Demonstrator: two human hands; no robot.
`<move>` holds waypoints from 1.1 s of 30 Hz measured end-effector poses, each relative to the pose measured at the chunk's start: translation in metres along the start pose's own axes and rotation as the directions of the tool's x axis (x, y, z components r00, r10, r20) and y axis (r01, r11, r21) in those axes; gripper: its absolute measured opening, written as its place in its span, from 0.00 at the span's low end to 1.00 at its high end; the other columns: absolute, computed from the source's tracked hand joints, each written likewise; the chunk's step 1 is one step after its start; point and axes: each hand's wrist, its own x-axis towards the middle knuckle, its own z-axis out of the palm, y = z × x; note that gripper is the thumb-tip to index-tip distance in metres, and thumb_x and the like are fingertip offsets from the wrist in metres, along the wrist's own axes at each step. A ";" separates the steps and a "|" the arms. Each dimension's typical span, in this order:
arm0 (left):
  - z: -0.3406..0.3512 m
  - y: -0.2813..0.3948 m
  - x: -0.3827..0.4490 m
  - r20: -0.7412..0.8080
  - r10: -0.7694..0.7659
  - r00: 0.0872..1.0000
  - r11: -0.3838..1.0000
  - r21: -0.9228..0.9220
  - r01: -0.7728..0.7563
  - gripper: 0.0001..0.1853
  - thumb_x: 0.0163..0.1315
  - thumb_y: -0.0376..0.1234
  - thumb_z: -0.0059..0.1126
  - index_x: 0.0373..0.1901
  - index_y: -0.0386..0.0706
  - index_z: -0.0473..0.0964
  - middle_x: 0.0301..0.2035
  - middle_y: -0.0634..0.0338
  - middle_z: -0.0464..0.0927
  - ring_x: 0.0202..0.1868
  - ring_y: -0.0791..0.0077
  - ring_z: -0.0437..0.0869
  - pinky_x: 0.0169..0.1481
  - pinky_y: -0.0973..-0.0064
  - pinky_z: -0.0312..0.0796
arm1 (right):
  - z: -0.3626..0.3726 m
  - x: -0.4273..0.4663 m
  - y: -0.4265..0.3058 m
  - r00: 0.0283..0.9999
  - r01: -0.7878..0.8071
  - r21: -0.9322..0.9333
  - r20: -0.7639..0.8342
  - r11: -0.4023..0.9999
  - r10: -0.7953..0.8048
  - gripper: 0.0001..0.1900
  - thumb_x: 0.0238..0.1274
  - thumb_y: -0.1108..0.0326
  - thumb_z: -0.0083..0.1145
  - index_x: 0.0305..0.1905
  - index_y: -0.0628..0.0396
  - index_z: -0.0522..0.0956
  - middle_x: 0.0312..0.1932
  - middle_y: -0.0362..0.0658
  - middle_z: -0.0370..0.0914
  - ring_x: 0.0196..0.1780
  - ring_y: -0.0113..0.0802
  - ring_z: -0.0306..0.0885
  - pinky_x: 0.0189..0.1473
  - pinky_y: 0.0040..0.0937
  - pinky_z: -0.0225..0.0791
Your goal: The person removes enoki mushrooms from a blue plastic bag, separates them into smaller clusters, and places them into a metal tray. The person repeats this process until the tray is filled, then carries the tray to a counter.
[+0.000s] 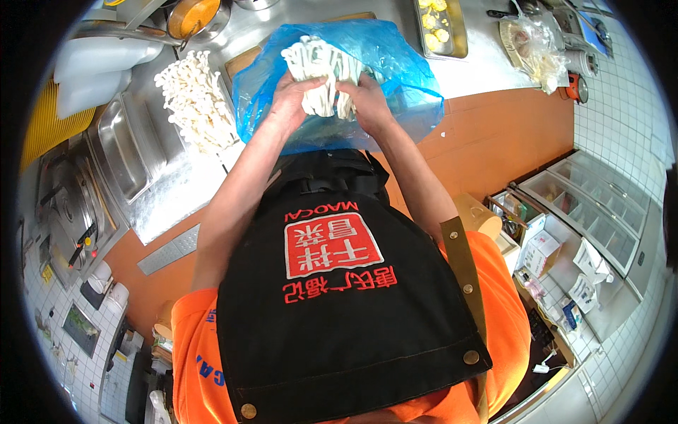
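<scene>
Both hands hold a bundle of white, long-stemmed mushrooms (pixel 320 66) over an open blue plastic bag (pixel 408 66). My left hand (pixel 293 97) grips the bundle's left side, with its thumb across the stems. On the right side, my right hand (pixel 365 98) holds the stems, its thumb near the middle; between the thumbs the stems part slightly. More pale pieces show inside the bag behind my right hand. Left of the bag lies a large heap of separate white mushrooms (pixel 193 100) in a metal tray, whose edge shows. A board lies partly under the bag.
A pot of orange sauce (pixel 196 18) stands at the back left. An empty-looking steel pan (pixel 124 148) lies left of the mushroom heap. A steel tray with yellow pieces (pixel 455 32) stands at the back right, with clear plastic bags (pixel 537 50) farther right. The counter's front edge runs before me.
</scene>
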 end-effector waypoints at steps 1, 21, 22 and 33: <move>-0.003 -0.004 0.001 0.004 -0.015 1.000 1.000 0.013 0.015 0.25 0.57 0.21 0.59 0.58 0.32 0.65 0.50 0.49 0.77 0.50 0.61 0.81 0.54 0.65 0.76 | 0.004 0.000 -0.003 1.000 0.003 -0.034 -0.001 0.999 -0.003 0.20 0.56 0.73 0.58 0.54 0.68 0.72 0.46 0.48 0.78 0.46 0.32 0.78 0.47 0.30 0.72; 0.004 0.047 -0.164 0.149 0.410 0.900 0.663 0.628 -0.407 0.21 0.67 0.31 0.54 0.60 0.37 0.65 0.50 0.51 0.76 0.54 0.64 0.78 0.59 0.69 0.68 | 0.083 -0.113 -0.021 0.944 0.290 -0.407 0.268 0.866 -0.190 0.20 0.59 0.73 0.61 0.56 0.62 0.71 0.49 0.42 0.78 0.51 0.27 0.75 0.51 0.27 0.69; -0.009 0.048 -0.171 0.127 0.436 0.891 0.652 0.638 -0.410 0.20 0.67 0.31 0.54 0.59 0.37 0.67 0.48 0.54 0.77 0.53 0.65 0.78 0.58 0.69 0.69 | 0.096 -0.113 -0.026 0.942 0.254 -0.428 0.313 0.867 -0.122 0.19 0.60 0.73 0.61 0.55 0.62 0.71 0.48 0.42 0.78 0.50 0.27 0.75 0.51 0.28 0.69; -0.228 0.040 -0.130 -0.402 0.437 0.804 0.898 0.245 -0.366 0.22 0.47 0.19 0.50 0.48 0.38 0.74 0.36 0.62 0.79 0.34 0.81 0.78 0.37 0.81 0.71 | 0.225 0.026 0.132 0.788 0.501 -0.501 0.602 0.705 -0.132 0.16 0.56 0.71 0.59 0.47 0.63 0.70 0.42 0.55 0.74 0.47 0.46 0.75 0.49 0.38 0.68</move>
